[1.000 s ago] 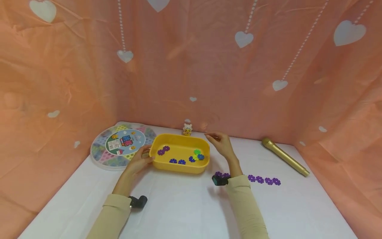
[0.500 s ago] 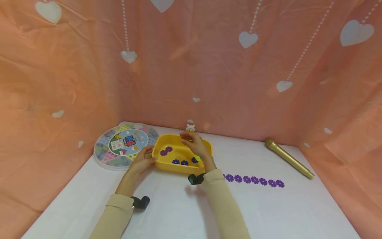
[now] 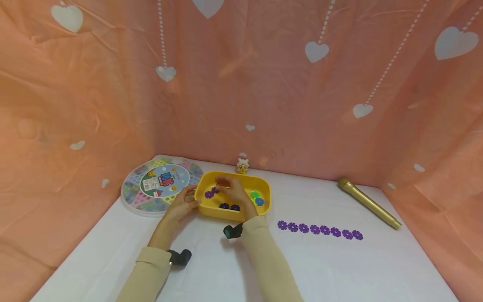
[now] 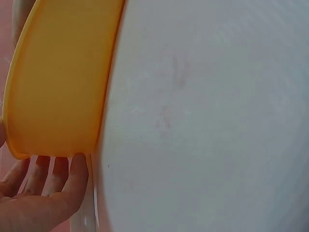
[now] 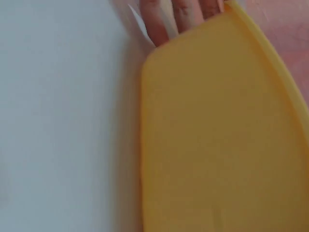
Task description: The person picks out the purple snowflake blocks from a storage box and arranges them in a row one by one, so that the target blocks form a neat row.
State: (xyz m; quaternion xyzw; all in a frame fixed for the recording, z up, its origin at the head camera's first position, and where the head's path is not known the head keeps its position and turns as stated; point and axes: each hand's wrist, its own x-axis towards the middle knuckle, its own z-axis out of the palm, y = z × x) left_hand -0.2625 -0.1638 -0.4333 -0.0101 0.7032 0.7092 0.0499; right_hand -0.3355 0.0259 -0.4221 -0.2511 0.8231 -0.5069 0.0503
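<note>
A yellow plastic tray is sitting on the white table, toward the back and near the pink heart-printed backdrop. Inside it are lying small flower-shaped plastic discs: two purple discs near the left end, two dark blue discs by the front wall, and a green disc with a blue disc at the right end.

The left hand is resting against the tray's left end; in the left wrist view its straight fingers are lying flat against the tray's outer wall, so the hand is open and merely touching it. The right hand is reaching over the front wall into the tray, its fingertips just beside the purple discs. Whether it is pinching a disc cannot be told, since the back of the hand is hiding the fingers. The right wrist view is showing only the tray's wall and the other hand's fingertips.

To the right of the tray, a row of purple flower discs is lying edge to edge on the table. Farther right lies a gold toy microphone. Left of the tray, touching the left hand's side, is a round board-game box. A small toy figure is standing just behind the tray.
</note>
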